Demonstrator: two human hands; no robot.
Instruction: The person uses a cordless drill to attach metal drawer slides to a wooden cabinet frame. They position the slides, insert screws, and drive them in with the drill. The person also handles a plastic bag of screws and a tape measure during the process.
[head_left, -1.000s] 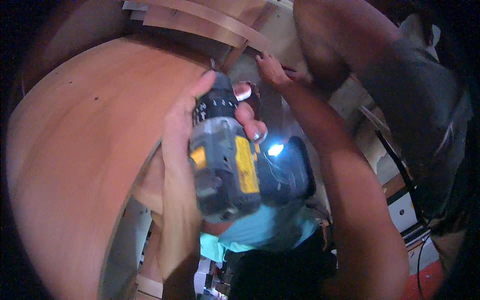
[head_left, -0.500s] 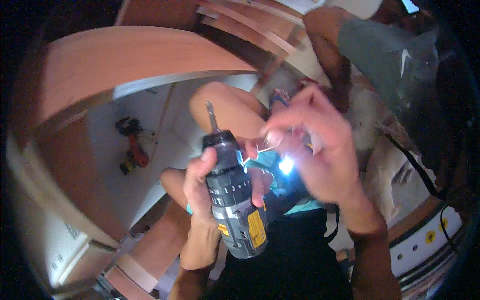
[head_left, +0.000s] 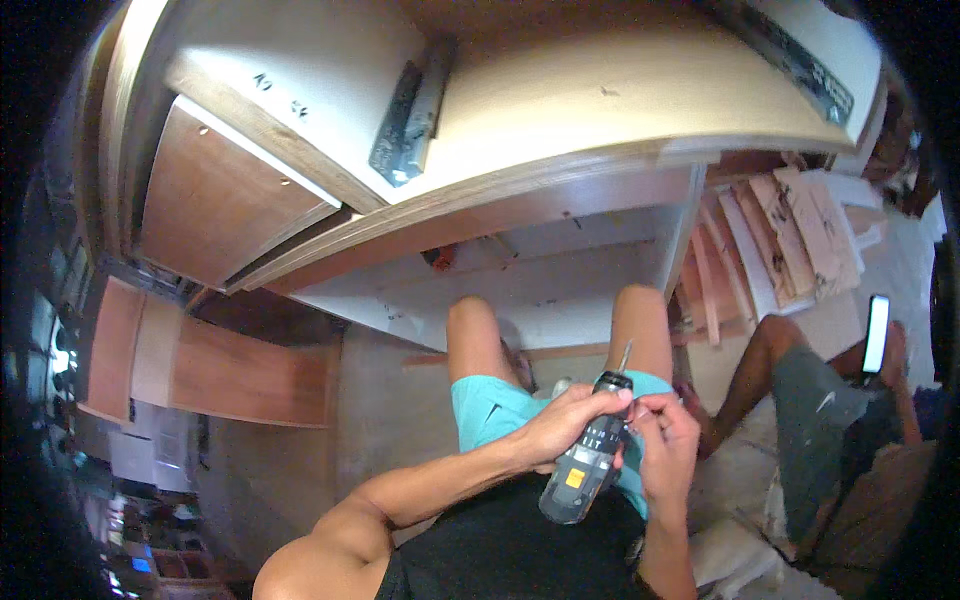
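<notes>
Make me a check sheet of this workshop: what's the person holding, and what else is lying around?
Surface: pale cabinet panel by the knees, a small dark thing on it.
Job's things: grey and yellow drill with bit pointing up.
Clutter: wood offcuts stacked at right.
Grippers: left hand wraps the drill; right hand pinches near its front end.
Cables: nothing seen.
Surroundings: metal drawer slide on the cabinet; another person sits at right with a phone.

The left hand point(head_left: 565, 425) is covering the cordless drill's point(head_left: 588, 450) grip. The right hand's point(head_left: 665, 440) fingertips are hiding a small item, too small to identify. The seated co-worker point(head_left: 820, 420) is being cropped at the right edge.
</notes>
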